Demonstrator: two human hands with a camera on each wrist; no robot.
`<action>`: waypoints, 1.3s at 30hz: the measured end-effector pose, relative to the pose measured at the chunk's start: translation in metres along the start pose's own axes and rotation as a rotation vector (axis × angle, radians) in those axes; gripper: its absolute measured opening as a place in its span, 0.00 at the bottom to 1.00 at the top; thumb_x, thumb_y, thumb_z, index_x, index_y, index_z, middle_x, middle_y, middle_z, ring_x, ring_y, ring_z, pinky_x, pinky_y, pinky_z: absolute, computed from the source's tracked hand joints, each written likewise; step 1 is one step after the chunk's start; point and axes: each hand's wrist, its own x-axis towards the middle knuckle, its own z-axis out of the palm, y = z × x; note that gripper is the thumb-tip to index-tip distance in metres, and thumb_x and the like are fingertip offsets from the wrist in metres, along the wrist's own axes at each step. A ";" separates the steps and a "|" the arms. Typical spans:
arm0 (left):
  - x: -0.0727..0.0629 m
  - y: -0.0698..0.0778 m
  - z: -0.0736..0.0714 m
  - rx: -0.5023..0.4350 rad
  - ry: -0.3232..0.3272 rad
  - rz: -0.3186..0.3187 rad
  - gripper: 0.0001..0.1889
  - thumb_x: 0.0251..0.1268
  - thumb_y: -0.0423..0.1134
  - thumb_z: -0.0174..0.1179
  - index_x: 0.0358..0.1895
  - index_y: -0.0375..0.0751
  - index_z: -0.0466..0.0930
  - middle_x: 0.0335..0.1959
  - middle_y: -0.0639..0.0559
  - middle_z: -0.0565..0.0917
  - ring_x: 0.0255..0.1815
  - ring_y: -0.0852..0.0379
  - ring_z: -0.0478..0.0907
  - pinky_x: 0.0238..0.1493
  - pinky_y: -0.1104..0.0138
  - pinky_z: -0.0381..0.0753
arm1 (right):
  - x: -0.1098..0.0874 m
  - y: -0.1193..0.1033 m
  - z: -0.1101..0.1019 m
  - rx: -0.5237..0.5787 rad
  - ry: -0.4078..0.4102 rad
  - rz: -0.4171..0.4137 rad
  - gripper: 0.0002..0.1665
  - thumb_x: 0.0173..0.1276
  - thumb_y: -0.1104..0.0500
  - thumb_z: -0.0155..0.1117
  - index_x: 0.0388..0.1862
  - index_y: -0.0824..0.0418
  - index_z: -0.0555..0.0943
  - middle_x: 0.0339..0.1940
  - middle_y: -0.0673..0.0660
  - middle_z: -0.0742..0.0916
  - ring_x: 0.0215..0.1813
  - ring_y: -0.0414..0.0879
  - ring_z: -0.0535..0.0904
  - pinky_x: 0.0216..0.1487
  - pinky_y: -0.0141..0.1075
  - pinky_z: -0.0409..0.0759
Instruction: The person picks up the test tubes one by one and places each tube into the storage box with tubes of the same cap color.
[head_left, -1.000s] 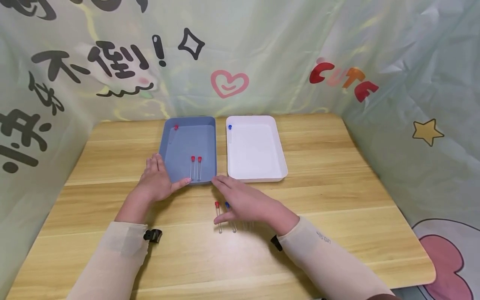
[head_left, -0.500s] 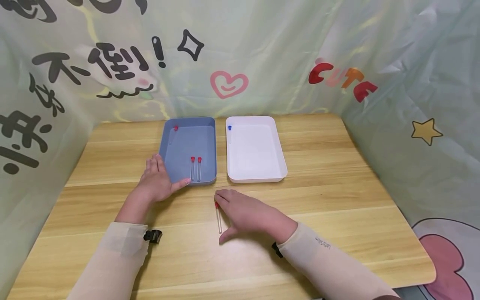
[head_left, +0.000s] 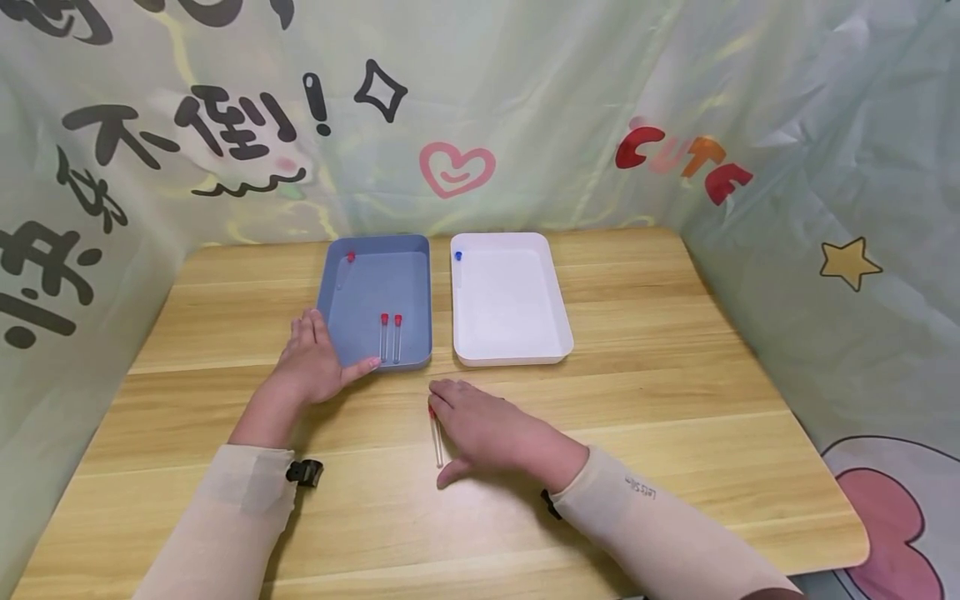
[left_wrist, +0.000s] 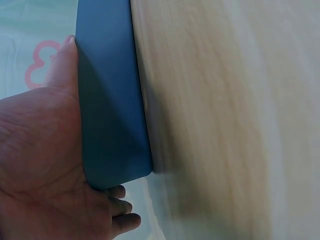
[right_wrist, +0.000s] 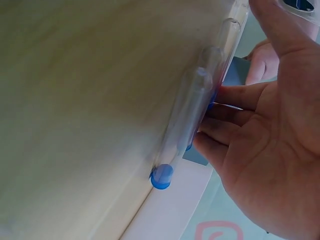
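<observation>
My left hand (head_left: 309,367) rests against the near left corner of the blue-grey tray (head_left: 386,279), thumb stretched along its front rim. Inside it lie two red-capped test tubes (head_left: 392,337) near the front and another red-capped tube (head_left: 350,257) at the back left. On the table in front, my right hand (head_left: 487,429) is over a row of test tubes, its thumb apart from the fingers. One red-capped tube (head_left: 438,442) shows beside it in the head view. Blue-capped tubes (right_wrist: 187,110) show in the right wrist view, with the fingertips touching or close against them.
A white tray (head_left: 510,296) stands to the right of the blue-grey one, with a narrow gap between. A blue-capped tube (head_left: 458,257) lies at its back left. A printed curtain (head_left: 540,108) hangs behind the wooden table (head_left: 652,400).
My right hand has drawn back from the blue-grey tray's front edge and now covers most of the tubes on the table. The left hand has stayed at the tray's corner.
</observation>
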 end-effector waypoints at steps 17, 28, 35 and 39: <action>0.000 -0.001 0.000 -0.021 0.017 -0.005 0.73 0.73 0.81 0.49 0.81 0.14 0.23 0.85 0.17 0.26 0.88 0.17 0.28 0.89 0.34 0.41 | 0.002 -0.004 0.001 -0.049 0.030 0.002 0.63 0.68 0.26 0.71 0.84 0.68 0.65 0.89 0.65 0.66 0.90 0.56 0.62 0.92 0.42 0.57; 0.000 -0.001 0.002 -0.024 -0.001 -0.010 0.73 0.72 0.81 0.47 0.80 0.15 0.20 0.84 0.17 0.24 0.87 0.17 0.26 0.88 0.33 0.40 | 0.000 -0.002 0.001 -0.022 0.027 -0.001 0.62 0.70 0.25 0.67 0.85 0.67 0.65 0.89 0.64 0.65 0.91 0.56 0.60 0.92 0.44 0.57; 0.002 -0.002 0.002 -0.023 0.002 -0.012 0.74 0.71 0.82 0.47 0.81 0.15 0.20 0.85 0.17 0.24 0.87 0.17 0.26 0.88 0.33 0.40 | 0.000 0.001 0.000 0.031 0.024 -0.008 0.62 0.71 0.24 0.66 0.84 0.67 0.66 0.90 0.64 0.64 0.91 0.57 0.59 0.92 0.45 0.56; 0.002 -0.001 0.002 -0.024 0.003 -0.012 0.74 0.71 0.82 0.47 0.81 0.15 0.20 0.84 0.17 0.24 0.87 0.17 0.26 0.88 0.33 0.40 | 0.000 0.003 -0.002 0.043 0.036 -0.023 0.61 0.71 0.24 0.66 0.84 0.67 0.67 0.89 0.65 0.66 0.90 0.57 0.61 0.92 0.45 0.57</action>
